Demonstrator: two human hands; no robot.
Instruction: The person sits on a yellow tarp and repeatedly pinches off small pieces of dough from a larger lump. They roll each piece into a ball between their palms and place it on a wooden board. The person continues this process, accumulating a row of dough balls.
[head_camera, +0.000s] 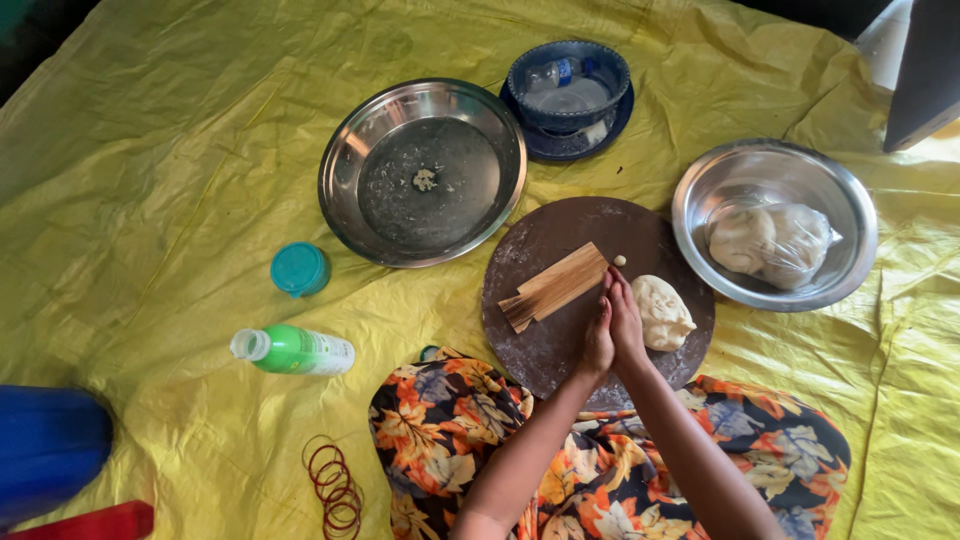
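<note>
Wooden sticks (555, 286) lie slanting up-right beside pressed-together hands (612, 325).

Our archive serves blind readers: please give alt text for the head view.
Left hand and right hand press palms together over a round board bearing dough and wooden sticks, on a yellow sheet.

The left hand (598, 340) and right hand (625, 318) press palm to palm, so anything between them is hidden. The blue object (45, 440) and the red object (95, 523) at the yellow sheet's (150, 150) lower left corner are cut off; perhaps cloth.
</note>
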